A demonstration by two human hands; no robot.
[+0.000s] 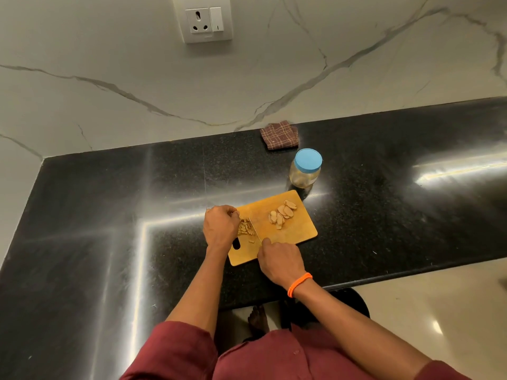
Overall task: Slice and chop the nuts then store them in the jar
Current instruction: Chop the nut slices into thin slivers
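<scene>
A wooden cutting board point(297, 231) lies on the black counter. Whole pale nuts point(282, 213) sit in a loose group on its far right part. A small heap of chopped nuts point(245, 227) lies at the board's left side. My left hand point(219, 227) curls over that heap and holds the pieces in place. My right hand point(279, 260) grips the knife handle, and the thin blade point(254, 229) runs away from it to the heap's right edge. A clear jar point(305, 172) with a blue lid stands closed behind the board.
A folded brown checked cloth point(279, 134) lies by the marble wall behind the jar. The black counter point(109, 215) stretches left and right of the board, and its front edge runs just below my right hand. A wall socket point(204, 20) sits high on the backsplash.
</scene>
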